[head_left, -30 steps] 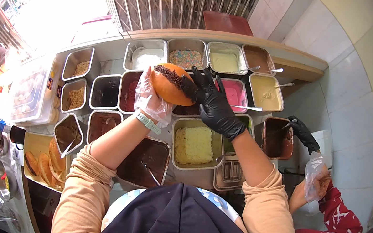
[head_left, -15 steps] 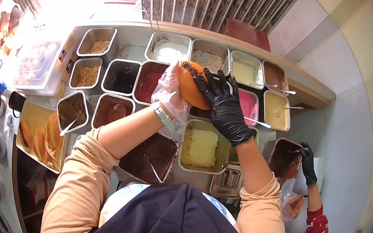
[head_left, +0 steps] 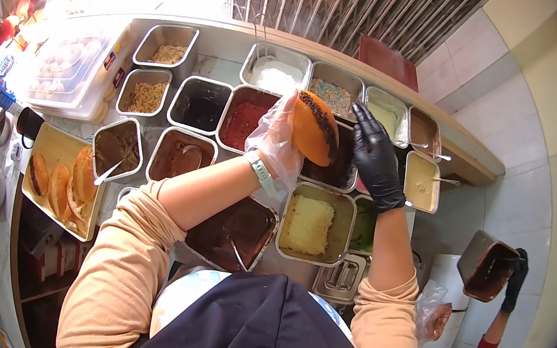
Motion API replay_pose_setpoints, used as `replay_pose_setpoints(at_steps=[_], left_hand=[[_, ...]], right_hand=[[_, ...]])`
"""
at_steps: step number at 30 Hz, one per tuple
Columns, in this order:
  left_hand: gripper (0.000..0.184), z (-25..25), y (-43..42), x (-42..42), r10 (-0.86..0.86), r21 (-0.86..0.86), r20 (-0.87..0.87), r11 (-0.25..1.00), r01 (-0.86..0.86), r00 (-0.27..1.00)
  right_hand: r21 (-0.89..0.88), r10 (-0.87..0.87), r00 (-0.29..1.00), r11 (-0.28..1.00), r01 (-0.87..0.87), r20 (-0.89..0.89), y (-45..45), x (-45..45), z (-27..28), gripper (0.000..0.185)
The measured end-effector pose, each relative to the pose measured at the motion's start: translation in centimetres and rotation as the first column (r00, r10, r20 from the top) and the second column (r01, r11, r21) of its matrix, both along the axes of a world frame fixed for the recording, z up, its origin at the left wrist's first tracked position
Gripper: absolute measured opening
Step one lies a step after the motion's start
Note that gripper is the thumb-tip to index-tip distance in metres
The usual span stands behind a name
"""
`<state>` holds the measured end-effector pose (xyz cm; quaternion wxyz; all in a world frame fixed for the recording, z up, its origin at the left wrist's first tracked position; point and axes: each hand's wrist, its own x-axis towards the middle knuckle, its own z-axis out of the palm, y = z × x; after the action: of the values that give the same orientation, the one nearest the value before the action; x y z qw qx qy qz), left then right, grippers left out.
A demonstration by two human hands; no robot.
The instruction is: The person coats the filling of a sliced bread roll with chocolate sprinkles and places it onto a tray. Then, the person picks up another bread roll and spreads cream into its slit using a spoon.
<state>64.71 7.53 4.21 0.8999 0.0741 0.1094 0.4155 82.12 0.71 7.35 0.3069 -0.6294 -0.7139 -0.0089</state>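
Note:
A round golden bun (head_left: 304, 138) with a strip of dark sprinkles along its split is held up over the metal containers. My left hand (head_left: 275, 137), in a clear plastic glove, is closed around its left side. Just right of the bun is my right hand (head_left: 379, 166) in a black glove, its fingers stretched out and apart from the bun, holding nothing. Below the bun, a container of dark filling (head_left: 341, 178) is partly covered. Left of my left hand is a container of red crumbs (head_left: 239, 123).
Several buns lie in a cream tray (head_left: 33, 189) at left. Clear-lidded boxes (head_left: 65, 81) stand behind it. A container with a pale green block (head_left: 308, 225) sits before me. At right, a co-worker's black-gloved hand (head_left: 515, 281) holds a tilted metal container (head_left: 478, 258).
My right hand has come off the bun and moved right. The bun's sprinkled strip now shows more fully. The co-worker's container has moved right and tilted. The view has shifted slightly.

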Motion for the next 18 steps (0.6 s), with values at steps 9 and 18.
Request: replay_pose_setpoints(at_steps=[9,18], left_hand=[[0.039,1.1,-0.9,0.5,0.004,0.024,-0.118,1.0,-0.001,0.993],[0.035,1.3,-1.0,-0.3,-0.055,0.198,-0.288,0.974,0.115,0.956]], right_hand=[[-0.308,-0.159,0.444,0.908,-0.286,-0.882,-0.4,0.8,-0.6,0.033],[-0.148,0.024,0.306,0.836,-0.528,-0.952,-1.1,0.8,-1.1,0.037]])
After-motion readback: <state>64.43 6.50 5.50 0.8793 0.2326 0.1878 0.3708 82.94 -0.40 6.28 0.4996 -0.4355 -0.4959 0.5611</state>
